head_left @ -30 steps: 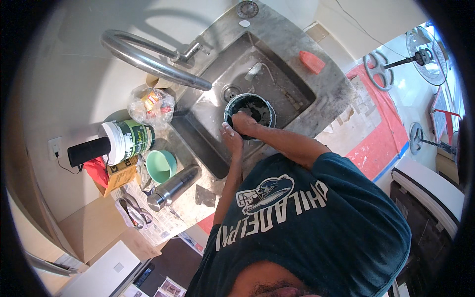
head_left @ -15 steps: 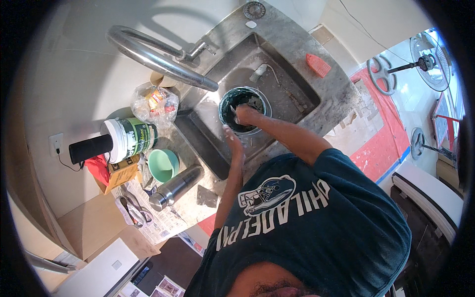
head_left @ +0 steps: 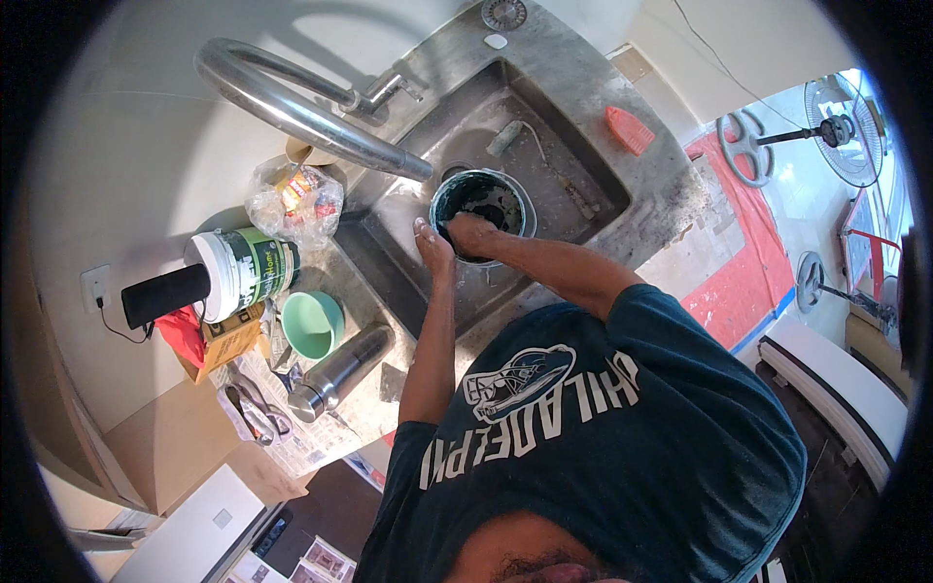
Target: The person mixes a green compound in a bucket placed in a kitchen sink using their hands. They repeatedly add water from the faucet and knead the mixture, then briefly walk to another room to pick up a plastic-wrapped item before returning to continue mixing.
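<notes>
A dark green-coated bucket (head_left: 530, 209) with a wire handle stands in the grey sink (head_left: 607, 185), its inside smeared with dark and pale paste. My right hand (head_left: 471, 235) reaches down into it from the near side, closed; what it holds is hidden by the hand and the wall. Close against the bucket's near left rim is my left hand (head_left: 434, 251), its whitish-smeared fingers stretched upward. No object shows in it. Above the sink's left part arches a steel faucet (head_left: 311, 126), its spout end just over the bucket's far left rim.
In the sink lies a dirty paint roller (head_left: 505, 138). A red scraper-like piece (head_left: 630, 130) rests on the right counter. On the left are a plastic bag (head_left: 296, 204), a white-and-green tub (head_left: 243, 274), a mint bowl (head_left: 313, 325), a steel bottle (head_left: 342, 371) and scissors (head_left: 255, 413) on newspaper.
My right hand has gone lower and toward the near left inside the bucket, and the light blade beside it no longer shows. My left hand has moved up and left to the rim.
</notes>
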A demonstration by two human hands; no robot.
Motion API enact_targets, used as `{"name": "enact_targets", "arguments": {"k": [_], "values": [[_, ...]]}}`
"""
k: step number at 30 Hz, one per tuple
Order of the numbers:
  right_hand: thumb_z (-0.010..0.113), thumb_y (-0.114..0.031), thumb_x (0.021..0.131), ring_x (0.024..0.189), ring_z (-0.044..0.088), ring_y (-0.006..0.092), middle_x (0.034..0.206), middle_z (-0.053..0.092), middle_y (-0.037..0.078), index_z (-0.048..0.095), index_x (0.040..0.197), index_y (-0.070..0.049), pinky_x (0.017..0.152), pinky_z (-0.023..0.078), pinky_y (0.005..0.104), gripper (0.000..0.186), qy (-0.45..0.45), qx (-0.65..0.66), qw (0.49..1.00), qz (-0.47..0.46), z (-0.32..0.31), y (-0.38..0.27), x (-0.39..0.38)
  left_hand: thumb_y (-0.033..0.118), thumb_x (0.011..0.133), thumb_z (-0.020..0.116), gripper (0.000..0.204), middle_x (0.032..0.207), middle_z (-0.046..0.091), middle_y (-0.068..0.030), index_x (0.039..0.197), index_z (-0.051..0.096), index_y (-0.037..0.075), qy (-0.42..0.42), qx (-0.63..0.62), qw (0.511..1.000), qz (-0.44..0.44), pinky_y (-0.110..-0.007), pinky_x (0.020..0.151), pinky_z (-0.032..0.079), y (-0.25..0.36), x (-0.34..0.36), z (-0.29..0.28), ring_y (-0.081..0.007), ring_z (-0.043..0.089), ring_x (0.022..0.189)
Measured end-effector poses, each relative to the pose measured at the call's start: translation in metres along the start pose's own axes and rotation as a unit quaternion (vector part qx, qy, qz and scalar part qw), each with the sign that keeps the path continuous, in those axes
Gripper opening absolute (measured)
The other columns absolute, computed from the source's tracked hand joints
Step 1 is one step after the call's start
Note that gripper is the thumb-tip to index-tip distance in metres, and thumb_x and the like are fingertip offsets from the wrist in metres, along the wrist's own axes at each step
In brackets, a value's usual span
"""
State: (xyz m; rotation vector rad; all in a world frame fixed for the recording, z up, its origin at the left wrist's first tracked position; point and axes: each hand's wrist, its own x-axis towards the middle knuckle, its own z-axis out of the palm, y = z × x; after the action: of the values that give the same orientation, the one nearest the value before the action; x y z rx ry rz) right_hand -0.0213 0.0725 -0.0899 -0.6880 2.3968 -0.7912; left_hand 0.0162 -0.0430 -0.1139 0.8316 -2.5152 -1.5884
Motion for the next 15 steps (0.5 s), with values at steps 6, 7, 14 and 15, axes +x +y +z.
{"name": "enact_targets", "arguments": {"k": [6,7,14,15], "values": [[0.058,-0.011,0.082,0.096,0.068,0.0356,0.101,0.067,0.028,0.07,0.096,0.002,0.082,0.055,0.0439,0.023,-0.11,-0.065,0.991,-0.029,-0.005,0.002,0.0,0.029,0.101,0.026,0.053,0.128,0.05,-0.0338,0.124,0.048,-0.013,0.063,0.038,0.997,0.027,-0.044,0.105,0.033,0.008,-0.009,0.002,-0.0455,0.046,0.12],[0.058,-0.011,0.082,0.097,0.067,0.0352,0.101,0.066,0.028,0.07,0.095,0.002,0.082,0.055,0.0439,0.022,-0.133,-0.099,0.985,-0.054,-0.008,0.002,-0.003,0.029,0.101,0.026,0.053,0.127,0.05,-0.0339,0.124,0.049,-0.013,0.078,0.043,0.996,0.03,-0.044,0.104,0.034,0.009,-0.01,0.002,-0.0457,0.047,0.119],[0.059,-0.012,0.081,0.092,0.069,0.0354,0.099,0.067,0.026,0.072,0.091,0.002,0.08,0.056,0.0438,0.021,-0.004,-0.019,0.998,0.063,0.017,0.022,0.037,0.029,0.1,0.026,0.053,0.12,0.052,-0.0374,0.119,0.051,-0.013,0.015,0.073,0.995,0.065,-0.047,0.099,0.036,-0.003,-0.006,-0.005,-0.0496,0.048,0.115],[0.06,-0.013,0.081,0.09,0.069,0.035,0.095,0.068,0.026,0.072,0.089,0.002,0.08,0.056,0.0435,0.021,0.025,-0.024,0.998,0.05,0.032,0.028,0.034,0.029,0.1,0.026,0.053,0.119,0.052,-0.0375,0.118,0.051,-0.013,0.021,0.071,0.995,0.065,-0.048,0.098,0.036,0.006,-0.011,-0.002,-0.0499,0.048,0.114]]}}
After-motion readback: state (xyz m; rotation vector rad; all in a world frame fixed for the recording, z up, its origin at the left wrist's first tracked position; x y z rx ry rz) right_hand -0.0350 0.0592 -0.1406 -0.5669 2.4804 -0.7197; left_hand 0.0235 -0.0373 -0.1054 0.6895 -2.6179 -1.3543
